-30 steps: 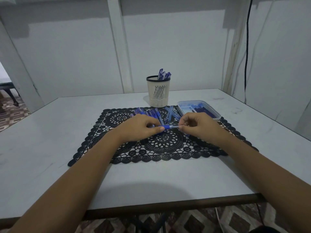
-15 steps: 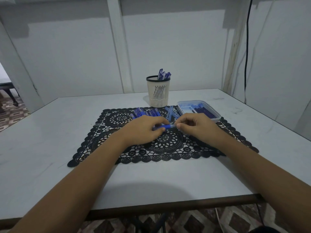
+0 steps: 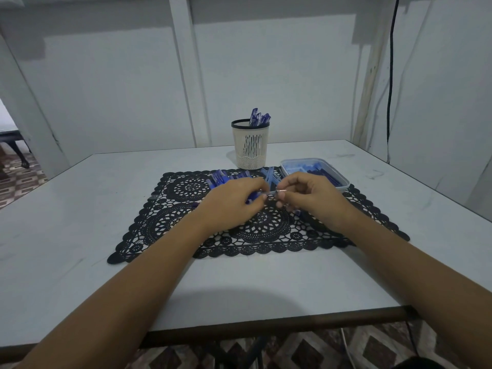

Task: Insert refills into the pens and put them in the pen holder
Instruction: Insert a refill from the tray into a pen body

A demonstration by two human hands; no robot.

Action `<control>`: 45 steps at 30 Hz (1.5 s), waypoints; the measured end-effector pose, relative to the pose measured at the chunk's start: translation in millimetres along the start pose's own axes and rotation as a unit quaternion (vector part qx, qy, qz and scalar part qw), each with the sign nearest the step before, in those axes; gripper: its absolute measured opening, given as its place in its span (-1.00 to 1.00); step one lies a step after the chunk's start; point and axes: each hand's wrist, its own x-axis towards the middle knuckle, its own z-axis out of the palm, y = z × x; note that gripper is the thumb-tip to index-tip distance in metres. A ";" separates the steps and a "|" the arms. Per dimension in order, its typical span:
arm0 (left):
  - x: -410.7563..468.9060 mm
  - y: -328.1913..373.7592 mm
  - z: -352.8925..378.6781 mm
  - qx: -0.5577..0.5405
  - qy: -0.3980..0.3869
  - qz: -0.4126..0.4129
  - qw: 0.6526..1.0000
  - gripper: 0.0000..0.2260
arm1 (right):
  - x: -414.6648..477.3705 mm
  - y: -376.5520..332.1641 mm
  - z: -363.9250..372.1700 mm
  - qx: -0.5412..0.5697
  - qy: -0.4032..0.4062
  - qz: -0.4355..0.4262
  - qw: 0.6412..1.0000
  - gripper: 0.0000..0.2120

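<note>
My left hand (image 3: 234, 202) grips a blue pen (image 3: 255, 198) over the middle of the black lace mat (image 3: 165, 222). My right hand (image 3: 308, 198) pinches the thin tip end of that pen or its refill, just right of the left fingers. The two hands almost touch. Behind them lies a heap of blue pens (image 3: 221, 178) and several clear blue barrels (image 3: 269, 174) on the mat. A cream mesh pen holder (image 3: 250, 147) with a black rim stands at the back and has a few blue pens in it.
A shallow clear tray (image 3: 343, 182) with dark refills sits behind my right hand, partly on the mat. The white table (image 3: 80, 209) ends at a dark front edge. A black cable hangs down the wall at the right.
The hands moved together and then slightly apart; the right hand's pinch now sits on a thin tip showing between the hands. The pen's blue part is mostly covered by the left fingers.
</note>
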 end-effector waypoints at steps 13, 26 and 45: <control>-1.5 -11.1 -10.3 0.034 0.015 -0.057 0.998 -0.77 | 0.8 1.8 -8.0 -0.075 0.050 -0.029 0.995 -0.95; -2.3 -10.1 -10.3 0.057 -0.019 -0.068 0.996 -0.77 | 4.7 15.6 -5.6 -0.448 -0.038 -0.102 0.887 -0.78; -1.1 -5.3 -7.9 0.027 -0.024 -0.056 0.998 -0.75 | 6.5 3.5 1.1 -0.219 0.005 -0.044 0.975 -0.94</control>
